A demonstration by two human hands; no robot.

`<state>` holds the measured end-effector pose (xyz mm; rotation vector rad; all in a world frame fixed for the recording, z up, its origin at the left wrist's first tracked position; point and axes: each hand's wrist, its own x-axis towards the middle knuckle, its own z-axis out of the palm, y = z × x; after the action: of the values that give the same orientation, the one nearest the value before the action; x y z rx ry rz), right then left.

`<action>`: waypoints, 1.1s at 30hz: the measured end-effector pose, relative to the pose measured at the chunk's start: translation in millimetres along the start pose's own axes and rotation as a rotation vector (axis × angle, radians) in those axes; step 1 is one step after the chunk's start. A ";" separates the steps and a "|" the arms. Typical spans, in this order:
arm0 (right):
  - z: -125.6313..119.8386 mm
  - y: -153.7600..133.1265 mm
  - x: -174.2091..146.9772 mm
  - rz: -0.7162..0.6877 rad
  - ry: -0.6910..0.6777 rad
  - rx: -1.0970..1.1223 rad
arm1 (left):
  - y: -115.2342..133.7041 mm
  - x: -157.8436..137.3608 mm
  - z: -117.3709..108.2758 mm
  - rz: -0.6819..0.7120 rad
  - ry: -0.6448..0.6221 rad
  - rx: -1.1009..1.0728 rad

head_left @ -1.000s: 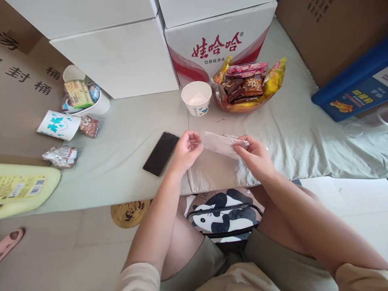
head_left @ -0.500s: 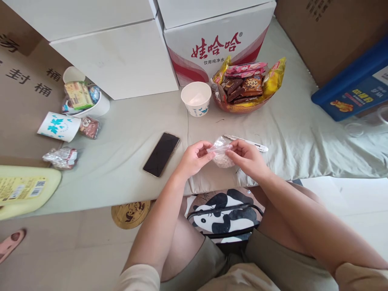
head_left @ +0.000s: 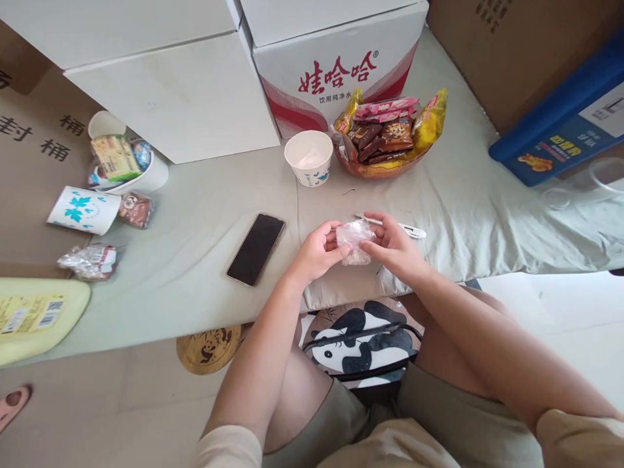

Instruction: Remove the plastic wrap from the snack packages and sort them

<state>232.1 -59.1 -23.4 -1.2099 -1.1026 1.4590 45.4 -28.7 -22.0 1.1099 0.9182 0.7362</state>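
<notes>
Clear, wrinkled plastic makes up the packet, which sits at the centre of the frame, between the left hand and the right hand. Each grip is closed on it from its own side, thumbs on the near face and fingers mostly hidden behind; whether its underside touches the table cannot be told. It looks light and soft, more like crumpled film than anything firm, though what it holds, if anything, is too blurred to make out. Such film is probably slick and springy, so a loose pinch may let the folds slide or open out. The best hold seems to be at the left and right edges, thumbs flat across the folds, with light, even pressure; a hard tug at one corner could tear it. The cutter lies just behind the right fingers, right of centre, so a hold kept to the near side seems safer. The phone lies left of centre, apart from both hands.
</notes>
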 end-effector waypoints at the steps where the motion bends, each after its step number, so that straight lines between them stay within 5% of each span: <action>1: 0.2 -0.4 0.0 0.013 -0.014 0.011 | -0.8 1.3 0.8 0.004 -0.006 0.020; 4: 0.8 -1.3 0.1 0.033 -0.034 -0.009 | -0.3 2.8 0.7 0.043 -0.020 0.094; 12: -1.0 -9.4 -2.9 -0.082 0.274 -0.376 | 14.6 -10.4 -15.3 0.160 0.164 0.770; 17: 0.3 -22.7 10.3 -0.174 0.276 -0.701 | 22.0 -10.9 -20.1 0.163 0.150 0.761; 23: 40.6 -98.3 90.3 -0.403 0.236 -1.153 | 22.9 -2.3 -21.3 0.193 0.124 0.687; 26: 74.7 -127.9 143.1 -0.316 0.101 -1.382 | 24.1 -2.8 -21.7 0.194 0.109 0.658; 33: 107.2 -91.0 234.5 -0.147 0.024 -1.320 | 28.7 -13.7 -25.4 0.179 0.091 0.686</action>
<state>111.6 178.6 37.8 -1.8940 -2.1915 0.4582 15.2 -21.7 4.4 1.7896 1.2023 0.6308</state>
